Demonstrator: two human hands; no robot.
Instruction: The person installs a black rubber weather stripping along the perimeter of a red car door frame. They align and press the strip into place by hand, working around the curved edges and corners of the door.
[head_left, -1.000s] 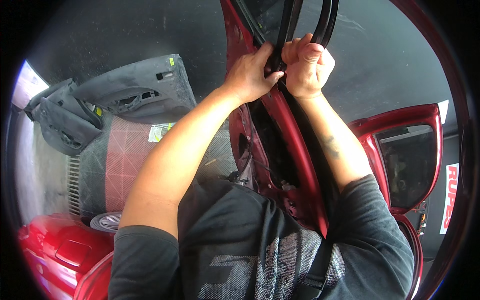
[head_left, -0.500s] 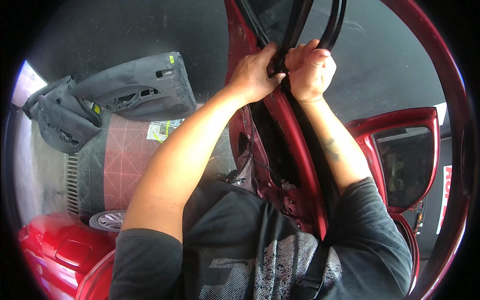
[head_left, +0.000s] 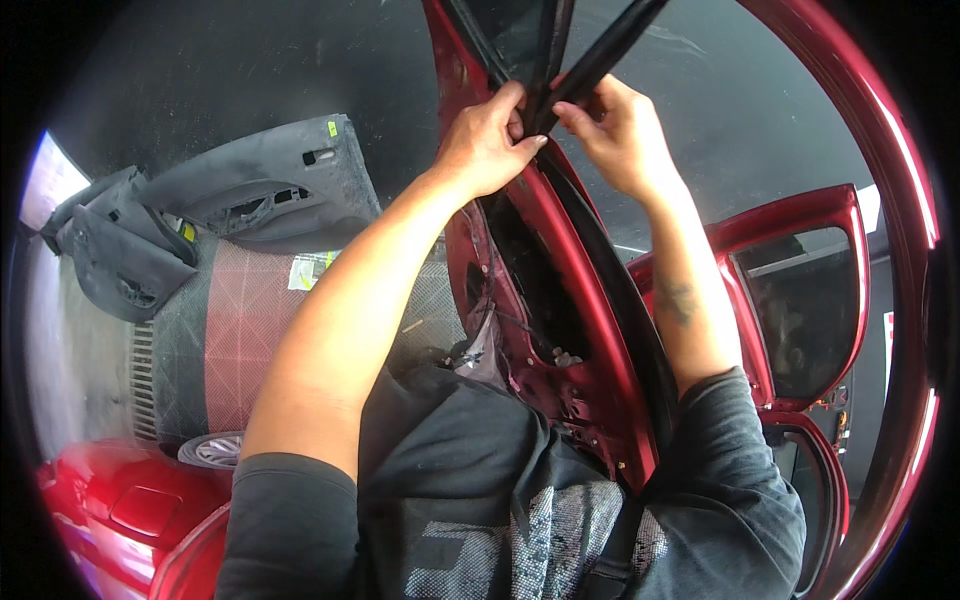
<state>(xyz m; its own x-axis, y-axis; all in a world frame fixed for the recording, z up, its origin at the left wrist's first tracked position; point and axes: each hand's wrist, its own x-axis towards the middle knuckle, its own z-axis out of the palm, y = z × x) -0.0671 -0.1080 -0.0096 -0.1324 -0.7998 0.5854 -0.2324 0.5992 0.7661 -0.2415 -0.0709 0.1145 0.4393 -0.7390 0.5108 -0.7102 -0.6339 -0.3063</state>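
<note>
The strip [head_left: 612,48] slanted at about 1 o'clock in the view, its lower part reaching the red door [head_left: 590,290] by the hands, its long axis running from 7 to 1 o'clock. The right hand [head_left: 622,135] was nearer its free length, thumb and fingertips pinched on it, so the strip lay towards 11 o'clock of that palm. The left hand [head_left: 487,145] curled in from 8 o'clock, thumb near the strip's foot; whether its fingers were clamped on anything could not be told. A black bar [head_left: 553,45] rose towards 12 o'clock just beside the strip, crowding the gap between the hands. Around: grey panels [head_left: 265,185] at 10 o'clock, a mat [head_left: 250,330] at 9, a car [head_left: 110,490] at 8, another door [head_left: 805,320] at 3.
</note>
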